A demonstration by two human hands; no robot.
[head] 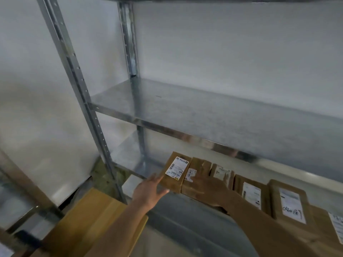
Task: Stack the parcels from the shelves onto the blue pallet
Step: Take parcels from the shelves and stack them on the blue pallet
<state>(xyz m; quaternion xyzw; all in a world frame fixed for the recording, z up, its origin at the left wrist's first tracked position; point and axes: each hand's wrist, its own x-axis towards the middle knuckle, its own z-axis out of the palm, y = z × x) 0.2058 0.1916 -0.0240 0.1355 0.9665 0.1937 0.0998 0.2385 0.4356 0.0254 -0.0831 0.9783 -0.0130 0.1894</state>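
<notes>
the parcels (213, 180) are flat brown cardboard packets with white labels, standing in a row on the lower metal shelf (141, 166). the step in hand seems to be picking the end parcel (176, 171) from this row. the left hand (150, 191) touches its near side with straight fingers, apart from the right hand (207, 186), which lies flat on the next packets. next it needs a firm grip on both sides. the upper shelf (185, 108) is smooth grey steel. the pallet is not in view.
</notes>
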